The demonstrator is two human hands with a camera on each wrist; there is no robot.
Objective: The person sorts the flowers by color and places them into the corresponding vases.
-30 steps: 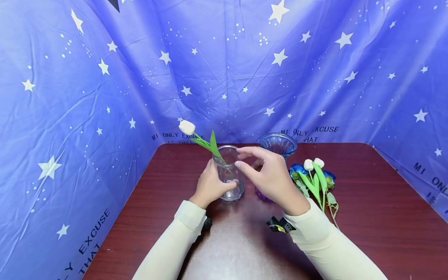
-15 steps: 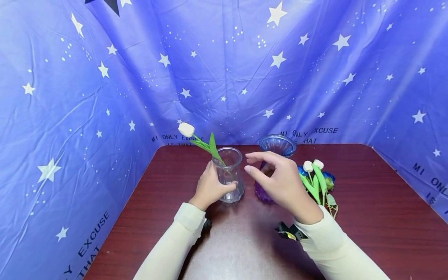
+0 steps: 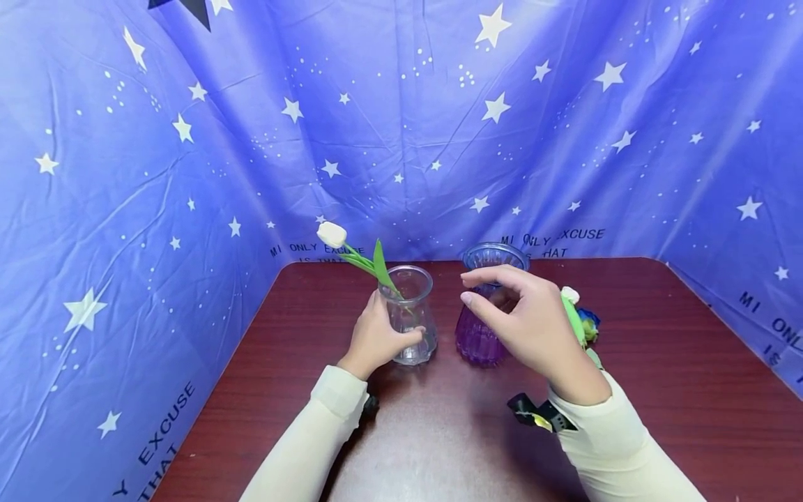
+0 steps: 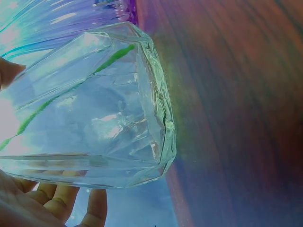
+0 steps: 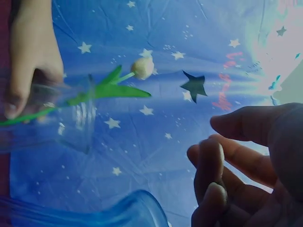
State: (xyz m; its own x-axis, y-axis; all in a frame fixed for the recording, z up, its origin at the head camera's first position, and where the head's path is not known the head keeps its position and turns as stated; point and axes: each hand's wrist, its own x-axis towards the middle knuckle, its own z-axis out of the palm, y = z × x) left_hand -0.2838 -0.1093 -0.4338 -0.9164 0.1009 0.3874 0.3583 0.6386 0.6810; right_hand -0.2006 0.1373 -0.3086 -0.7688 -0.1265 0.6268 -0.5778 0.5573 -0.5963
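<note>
My left hand (image 3: 374,336) grips a clear glass vase (image 3: 410,309) around its side, thumb across the front and fingers behind. A white tulip (image 3: 331,234) leans out over the vase's left rim, and its green stem (image 4: 57,98) slants down inside the glass in the left wrist view. My right hand (image 3: 530,326) hovers in front of a blue-and-purple vase (image 3: 475,341), overlapping it in the head view. Its thumb and fingers are loosely bent and apart, holding nothing, as the right wrist view also shows.
Behind my right hand lie more flowers, partly hidden: a white tulip (image 3: 569,295) with green leaves and a blue flower (image 3: 590,325). The dark red wooden table (image 3: 684,348) is bounded by a blue star-printed cloth (image 3: 401,125) at the back and sides.
My right hand has moved away from the clear vase's rim to the right, now covering part of the lying flowers. The left hand, clear vase and its tulip have stayed in place.
</note>
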